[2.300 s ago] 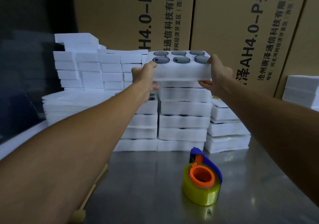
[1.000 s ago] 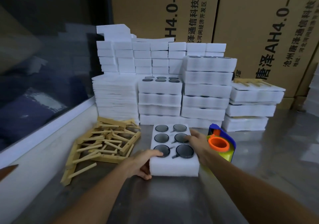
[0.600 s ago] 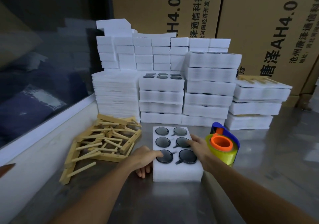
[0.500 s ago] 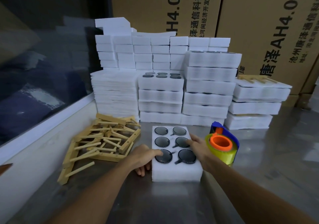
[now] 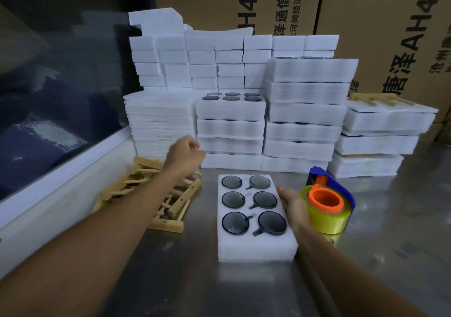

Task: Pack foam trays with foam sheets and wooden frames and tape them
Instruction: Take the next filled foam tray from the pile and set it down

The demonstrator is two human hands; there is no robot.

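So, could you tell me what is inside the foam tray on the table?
The foam tray holds six dark round discs, one per pocket. What lies beneath them is hidden.

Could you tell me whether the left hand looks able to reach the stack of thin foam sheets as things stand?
Probably yes. The left hand hangs raised in front of the stack of foam sheets, above the wooden frames, with nothing visible between hand and stack. Its fingers look loosely curled and empty.
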